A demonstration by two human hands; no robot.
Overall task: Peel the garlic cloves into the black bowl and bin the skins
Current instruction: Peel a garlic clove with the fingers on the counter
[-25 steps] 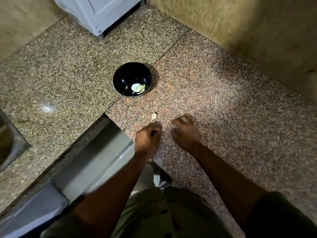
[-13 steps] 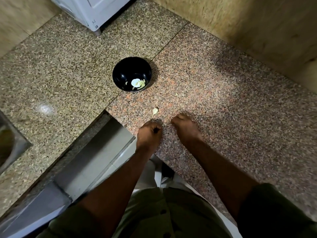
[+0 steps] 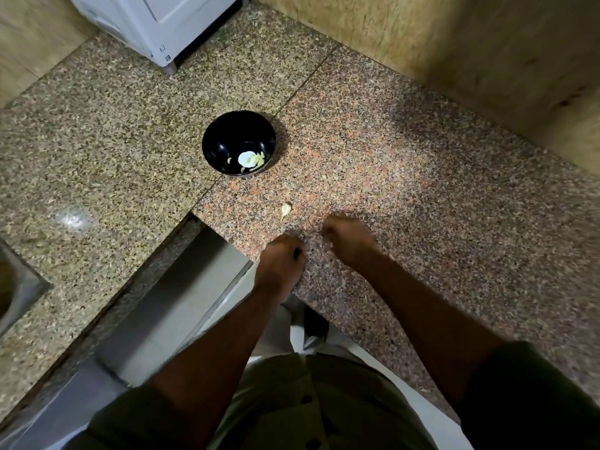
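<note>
The left hand (image 3: 281,259) is resting at the front edge of the counter (image 3: 422,203), its fingers curling inward into a loose fist; whether anything is sitting inside them cannot be told. The right hand (image 3: 349,240) is lying just beside it on the stone, fingers likewise curling under, and what they might be holding is hidden. Just beyond the left hand an unpeeled garlic clove (image 3: 285,210) is lying on the counter, apart from both hands. A small pale scrap (image 3: 323,178) is sitting farther back. The black bowl (image 3: 227,138) is standing well behind the hands, near the seam between the two slabs, with a few peeled cloves (image 3: 258,159) lying in its bottom. A white appliance (image 3: 156,24) is standing at the far corner.
</note>
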